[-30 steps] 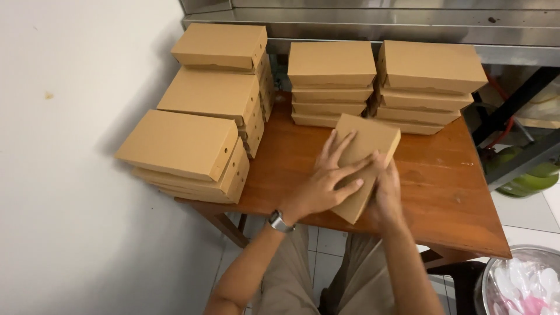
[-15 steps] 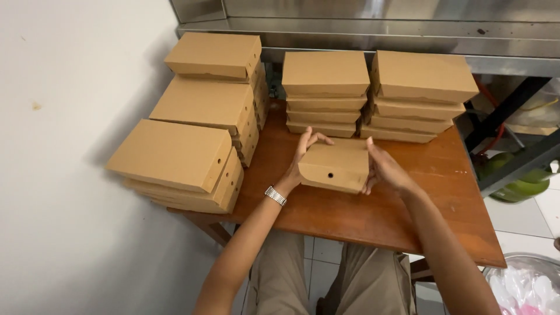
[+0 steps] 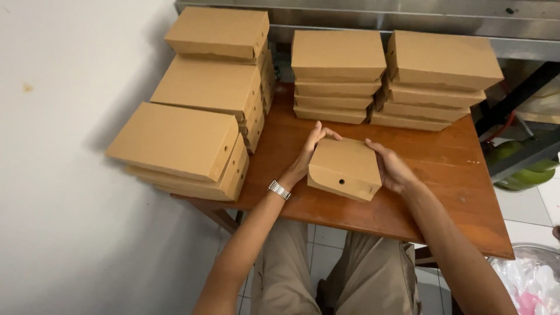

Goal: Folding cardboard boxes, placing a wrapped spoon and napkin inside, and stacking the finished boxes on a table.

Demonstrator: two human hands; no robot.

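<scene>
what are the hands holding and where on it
A small brown cardboard box, held between both hands: left hand on its left side, right hand on its right side, over the wooden table.

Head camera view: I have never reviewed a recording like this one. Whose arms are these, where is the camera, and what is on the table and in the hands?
There is no machine here. The camera sits on a person's head and looks down, so the two bare arms coming in from the bottom edge are that person's own. Their knees in khaki trousers show below the brown wooden table.

The left hand, with a silver wristwatch, and the right hand hold a small closed brown cardboard box between them, one on each side, fingers wrapped round its edges.

Behind it stand stacks of larger flat brown cardboard boxes: three stepped stacks along the white wall on the left, and two stacks at the back under a metal shelf.
</scene>
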